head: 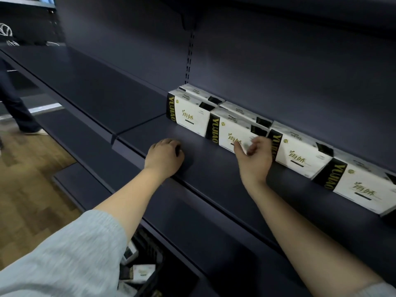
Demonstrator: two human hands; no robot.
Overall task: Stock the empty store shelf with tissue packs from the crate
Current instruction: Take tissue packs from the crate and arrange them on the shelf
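A row of white tissue packs (240,133) with black ends and gold lettering stands along the far side of the dark shelf (214,174), running from the middle out to the right edge, with a second row just behind it against the back panel. The left hand (164,156) rests on the near part of the shelf board, well to the left of the packs, its fingers curled under and holding nothing. The right hand (254,157) is raised in front of the second pack from the left, its fingers loosely bent and blurred; whether the fingertips touch the pack's face cannot be told, and nothing is pinched between them. Low down, between the left sleeve (64,254) and the lower shelf, the dark crate (150,254) sits on the floor with more packs inside. Far left, another person's legs (15,103) stand on the wooden floor (32,179).
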